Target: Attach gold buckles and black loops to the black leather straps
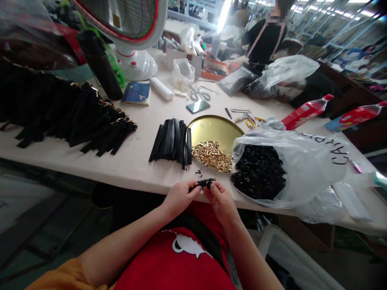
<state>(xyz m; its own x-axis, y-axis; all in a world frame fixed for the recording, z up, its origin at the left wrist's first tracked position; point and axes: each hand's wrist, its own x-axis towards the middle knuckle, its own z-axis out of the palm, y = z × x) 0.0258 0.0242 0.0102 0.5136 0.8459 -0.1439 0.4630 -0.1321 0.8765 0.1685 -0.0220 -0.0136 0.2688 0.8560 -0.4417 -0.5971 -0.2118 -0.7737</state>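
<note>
Blk strip (200, 183) is in both hands, lower ctr of frame, at the near edge of the table (133, 161). L hand (178, 197) is closed round one end, thumb on top; R hand (222, 200) pinches the other end, thumb to fingertips, next to no gap. To do it well, I'd say: L grip firm & close to the worked end, R fingertips for fine bits, no twist in strip. Gold bits (211, 155) on tray (214, 128), ctr, & blk bits (260, 171) in plastic bag (305, 161), right of ctr, are handy; strip bundle (171, 141) is just left of tray. Hard to see: strip's R end, blurred, poss. a glint of metal, can't tell. L fingers' undersides hidden; fan (130, 36) cut off, top left.
</note>
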